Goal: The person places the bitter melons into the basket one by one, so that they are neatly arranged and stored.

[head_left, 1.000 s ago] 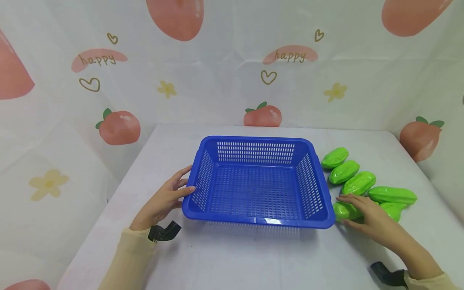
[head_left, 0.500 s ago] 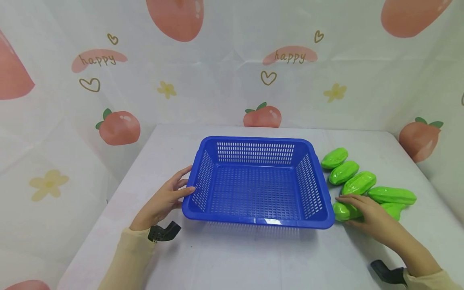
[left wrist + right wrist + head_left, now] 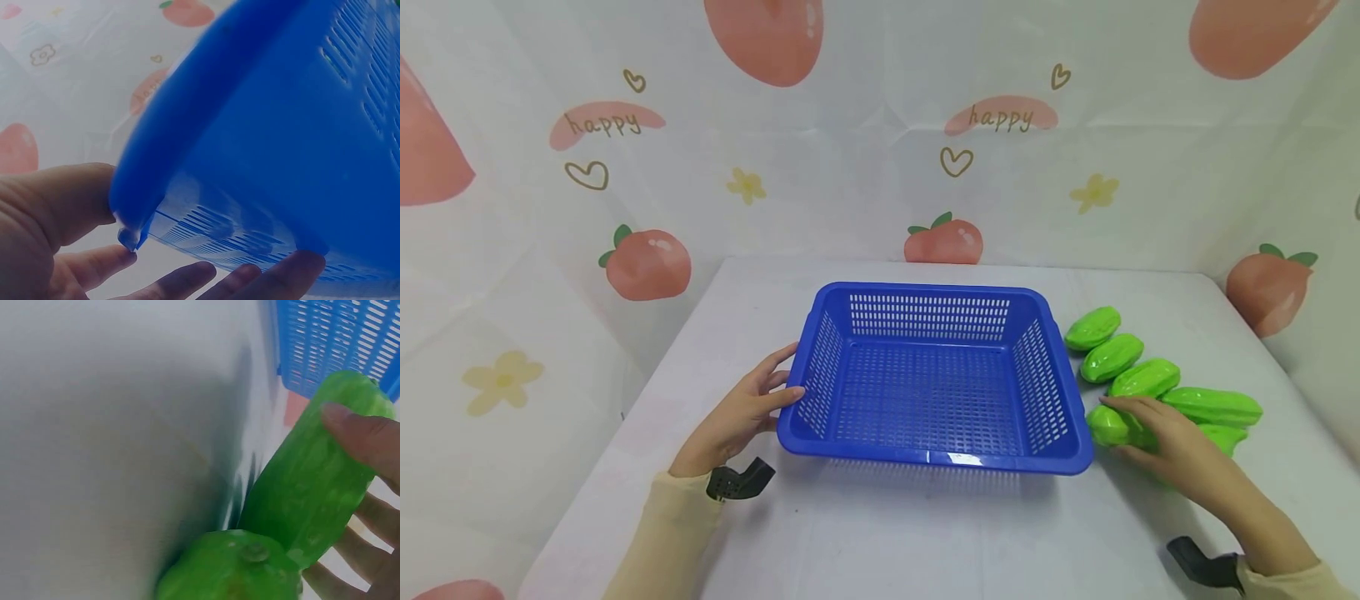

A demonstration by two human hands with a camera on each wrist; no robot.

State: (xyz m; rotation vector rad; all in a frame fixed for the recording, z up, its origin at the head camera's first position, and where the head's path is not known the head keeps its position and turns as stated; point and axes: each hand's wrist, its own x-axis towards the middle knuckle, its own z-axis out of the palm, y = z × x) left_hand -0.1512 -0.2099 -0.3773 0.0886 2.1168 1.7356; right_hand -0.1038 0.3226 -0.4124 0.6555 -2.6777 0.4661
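Observation:
My left hand holds the left side of a blue plastic basket, thumb on the rim and fingers spread under it. The left wrist view shows the thumb against the rim's edge. To the right of the basket, my right hand grips a shiny green gourd-like vegetable, thumb on one side and fingers on the other. In the right wrist view this elongated vegetable lies at a slant, and a second green one shows its rounded stem end beside it.
Several more green vegetables lie behind and beside my right hand, among them a long one and one at the far end. A white cloth covers the table. A patterned backdrop hangs behind.
My right hand's thumb and fingers have closed on the near green vegetable and raised it slightly. The vegetable behind that hand has shifted a little right. The left hand and basket stay put.

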